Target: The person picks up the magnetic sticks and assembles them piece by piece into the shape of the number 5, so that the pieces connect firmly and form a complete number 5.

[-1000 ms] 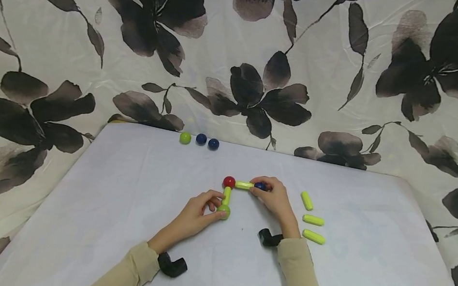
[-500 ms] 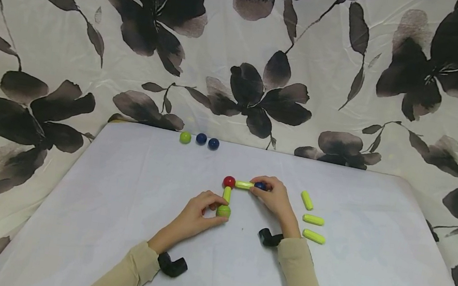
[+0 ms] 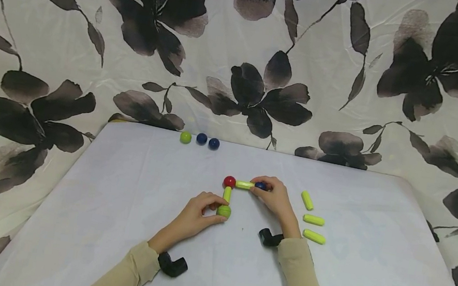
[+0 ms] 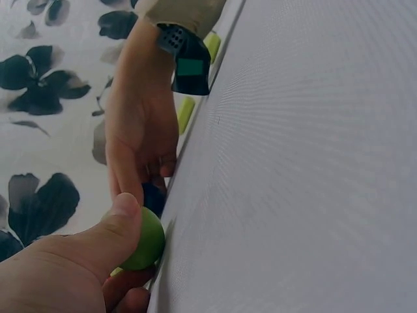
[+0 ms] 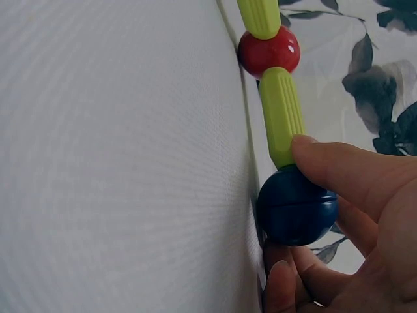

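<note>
A red ball (image 3: 230,182) forms the corner of an L-shaped piece on the white table. One yellow-green rod (image 3: 227,195) runs from it toward the person and ends at a green ball (image 3: 224,211). Another yellow-green rod (image 5: 281,117) leads right to a dark blue ball (image 5: 297,206). My left hand (image 3: 194,214) pinches the green ball between thumb and fingers. With thumb at the joint of rod and blue ball and fingers behind, my right hand (image 3: 275,198) grips that end. The left wrist view shows the green ball (image 4: 147,241) under the thumb.
Three loose yellow-green rods lie right of the right hand, the middle rod (image 3: 313,220) among them. Along the far table edge sit a loose green ball (image 3: 186,137) and two dark blue balls, one blue ball (image 3: 213,144) rightmost. A floral cloth (image 3: 269,46) hangs behind.
The left hand's fingers have shifted slightly at the green ball, whose seam line now shows, and the thumb has moved to its near side. The right hand keeps its place.
</note>
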`<state>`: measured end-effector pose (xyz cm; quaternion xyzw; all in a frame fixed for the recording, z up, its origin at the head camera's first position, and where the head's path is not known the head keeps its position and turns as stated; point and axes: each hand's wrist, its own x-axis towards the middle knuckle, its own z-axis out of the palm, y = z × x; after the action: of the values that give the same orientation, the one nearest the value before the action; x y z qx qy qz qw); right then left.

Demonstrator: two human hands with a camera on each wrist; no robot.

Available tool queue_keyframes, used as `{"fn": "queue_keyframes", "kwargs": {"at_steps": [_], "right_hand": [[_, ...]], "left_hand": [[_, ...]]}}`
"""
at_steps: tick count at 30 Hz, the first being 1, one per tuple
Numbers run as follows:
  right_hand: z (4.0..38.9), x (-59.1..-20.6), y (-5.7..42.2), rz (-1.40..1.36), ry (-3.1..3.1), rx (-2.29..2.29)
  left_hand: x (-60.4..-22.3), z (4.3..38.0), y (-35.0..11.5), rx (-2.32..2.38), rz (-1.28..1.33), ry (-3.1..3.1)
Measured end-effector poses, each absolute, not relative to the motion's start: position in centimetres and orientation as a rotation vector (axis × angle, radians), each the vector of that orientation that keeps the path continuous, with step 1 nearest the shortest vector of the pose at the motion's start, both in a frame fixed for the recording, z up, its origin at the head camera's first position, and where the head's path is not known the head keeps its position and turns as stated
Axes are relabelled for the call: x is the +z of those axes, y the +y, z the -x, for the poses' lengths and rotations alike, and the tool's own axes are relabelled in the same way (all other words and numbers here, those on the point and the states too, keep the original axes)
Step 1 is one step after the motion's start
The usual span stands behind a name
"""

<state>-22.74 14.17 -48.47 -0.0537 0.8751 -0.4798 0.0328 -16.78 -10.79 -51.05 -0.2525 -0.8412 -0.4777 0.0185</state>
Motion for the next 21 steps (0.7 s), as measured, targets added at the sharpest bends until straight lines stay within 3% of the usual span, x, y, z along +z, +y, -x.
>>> {"fn": "queue_keyframes", "kwargs": {"at_steps": [21], "right_hand": [[22.65, -48.48, 14.17, 0.171, 2.694, -1.477]], "left_hand": [[-51.06, 16.87, -10.89, -1.507, 0.759, -2.627]]}}
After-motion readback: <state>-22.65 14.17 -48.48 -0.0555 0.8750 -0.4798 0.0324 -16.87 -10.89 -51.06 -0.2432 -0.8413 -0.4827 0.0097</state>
